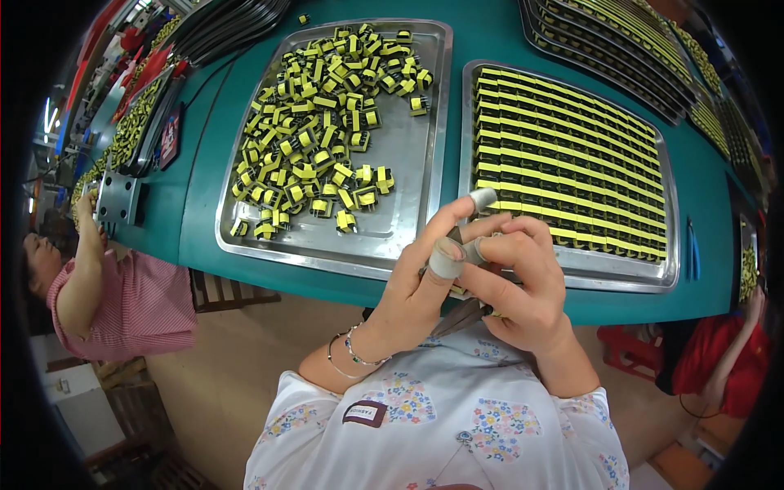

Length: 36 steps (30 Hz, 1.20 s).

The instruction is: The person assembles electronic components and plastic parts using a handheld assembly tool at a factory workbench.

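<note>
Both my hands are close together in front of my chest, just over the table's front edge. My left hand (pixel 415 282), with pale finger cots on the thumb and a fingertip, is closed; what it pinches is mostly hidden by the fingers. Right against it, my right hand (pixel 524 282) has its fingers curled around a slim, pointed grey metal tool (pixel 462 317), whose exact kind I cannot make out. Behind my left hand, a metal tray (pixel 335 251) carries a loose heap of small yellow-and-black transformers (pixel 327 122). Beyond my right hand, similar transformers (pixel 572 163) stand in straight rows.
The rows fill a second metal tray (pixel 608 278) on the green table (pixel 200 212). Stacked filled trays (pixel 612 49) stand at the far right, black trays (pixel 233 33) at the far left. A blue tool (pixel 693 249) lies at right. Co-workers (pixel 122 302) sit on both sides.
</note>
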{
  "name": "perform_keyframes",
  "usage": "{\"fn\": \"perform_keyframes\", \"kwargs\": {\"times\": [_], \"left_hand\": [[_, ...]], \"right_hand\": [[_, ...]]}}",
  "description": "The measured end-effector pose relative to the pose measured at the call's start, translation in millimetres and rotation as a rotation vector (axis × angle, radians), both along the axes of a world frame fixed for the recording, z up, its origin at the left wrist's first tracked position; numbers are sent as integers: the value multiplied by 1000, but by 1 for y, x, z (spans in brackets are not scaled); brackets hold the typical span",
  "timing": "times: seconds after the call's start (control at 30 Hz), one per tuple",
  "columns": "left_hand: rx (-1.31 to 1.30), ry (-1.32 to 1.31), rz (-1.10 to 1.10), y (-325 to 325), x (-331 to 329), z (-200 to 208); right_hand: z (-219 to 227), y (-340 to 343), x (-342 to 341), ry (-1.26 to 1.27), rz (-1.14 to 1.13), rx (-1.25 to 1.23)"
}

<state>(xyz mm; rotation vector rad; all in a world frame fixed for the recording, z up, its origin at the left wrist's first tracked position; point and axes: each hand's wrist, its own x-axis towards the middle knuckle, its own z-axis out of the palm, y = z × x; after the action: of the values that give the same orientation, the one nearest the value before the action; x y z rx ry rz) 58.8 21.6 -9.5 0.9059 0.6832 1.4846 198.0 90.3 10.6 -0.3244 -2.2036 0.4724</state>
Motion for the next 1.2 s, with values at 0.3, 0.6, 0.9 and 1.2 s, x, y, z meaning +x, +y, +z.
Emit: {"fn": "perform_keyframes", "kwargs": {"times": [0.3, 0.6, 0.9, 1.2], "left_hand": [[-54, 425, 359, -5, -22, 17], [77, 1528, 527, -28, -97, 33], [-34, 1603, 560, -25, -92, 23], [17, 1644, 517, -26, -96, 22]], "right_hand": [[6, -3, 17, 87, -94, -71], [7, 1, 22, -229, -314, -179], [-5, 2, 11, -355, -393, 15], [-6, 1, 14, -355, -359, 28]]}}
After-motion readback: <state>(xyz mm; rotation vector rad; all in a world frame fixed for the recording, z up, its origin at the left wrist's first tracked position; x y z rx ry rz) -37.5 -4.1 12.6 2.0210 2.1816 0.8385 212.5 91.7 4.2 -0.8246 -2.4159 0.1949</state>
